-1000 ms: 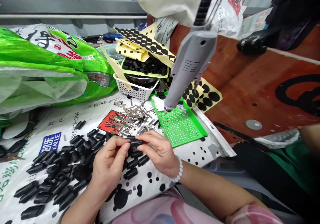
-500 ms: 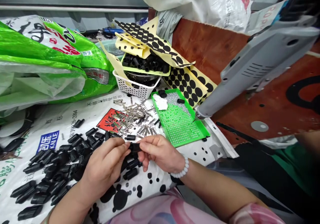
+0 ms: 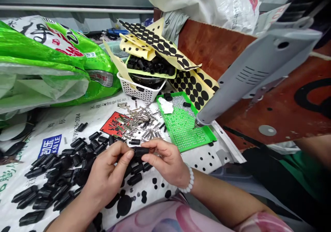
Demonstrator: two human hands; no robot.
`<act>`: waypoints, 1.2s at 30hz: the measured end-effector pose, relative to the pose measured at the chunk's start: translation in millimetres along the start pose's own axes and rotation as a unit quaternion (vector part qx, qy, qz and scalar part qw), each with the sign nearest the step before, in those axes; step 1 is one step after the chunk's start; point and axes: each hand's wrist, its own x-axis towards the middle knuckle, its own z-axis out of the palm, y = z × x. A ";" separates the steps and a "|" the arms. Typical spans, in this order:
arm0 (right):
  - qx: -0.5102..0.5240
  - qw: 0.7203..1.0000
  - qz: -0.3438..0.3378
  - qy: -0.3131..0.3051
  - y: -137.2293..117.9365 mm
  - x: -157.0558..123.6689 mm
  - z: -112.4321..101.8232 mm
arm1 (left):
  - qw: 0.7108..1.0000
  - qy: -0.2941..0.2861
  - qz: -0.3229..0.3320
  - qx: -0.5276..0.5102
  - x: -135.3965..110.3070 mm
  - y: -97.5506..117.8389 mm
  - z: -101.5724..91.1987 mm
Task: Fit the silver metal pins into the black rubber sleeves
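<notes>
Left hand (image 3: pixel 110 171) and right hand (image 3: pixel 165 159) together pinching a small black plastic piece (image 3: pixel 141 151) by its ends, near centre above the table, heap of black pieces (image 3: pixel 57 176) left, metal pins (image 3: pixel 139 123) beyond, green perforated tray (image 3: pixel 184 126) right, grey electric screwdriver (image 3: pixel 248 76) hanging over it.

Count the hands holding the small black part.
2. The left hand pinches the black part at its left end; the right hand, with a bead bracelet, pinches its right end. Both are above the white sack. No other hand shows.
</notes>
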 end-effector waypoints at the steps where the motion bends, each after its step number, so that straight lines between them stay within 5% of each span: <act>1: -0.043 0.998 -0.044 0.003 0.3 -0.2 -0.8 | 0.999 -0.007 -0.034 -0.024 -0.4 0.7 0.1; 6: -0.186 0.958 -0.217 -0.018 0.2 1.0 -6.9 | 0.967 -0.061 -0.163 -0.186 1.2 1.7 1.7; 13: -0.320 0.861 -0.381 -0.106 -0.4 7.8 -21.3 | 0.824 -0.161 -0.311 -0.445 0.5 0.6 1.8; 16: -0.325 0.845 -0.404 -0.128 0.0 10.7 -25.6 | 0.791 -0.179 -0.343 -0.474 -1.2 2.0 2.6; 18: -0.295 0.869 -0.378 -0.124 0.3 11.2 -26.4 | 0.805 -0.176 -0.328 -0.463 -1.7 3.1 4.2; 23: -0.220 0.930 -0.283 -0.083 1.2 6.9 -23.4 | 0.938 -0.100 -0.205 -0.261 -3.3 6.6 6.6; 26: -0.185 0.954 -0.228 -0.066 2.8 2.3 -20.4 | 0.989 -0.043 -0.101 -0.095 -5.4 7.2 7.1; 30: -0.112 0.983 -0.135 -0.050 4.8 -4.2 -16.3 | 0.996 -0.002 0.074 0.039 -8.2 2.7 8.8; 33: -0.004 0.999 -0.001 -0.052 4.0 -7.0 -14.0 | 0.981 0.008 0.165 0.105 -8.8 -2.0 9.3; 36: 0.140 0.974 0.161 -0.081 2.8 -5.5 -13.7 | 0.962 0.024 0.222 0.158 -8.2 -5.7 8.8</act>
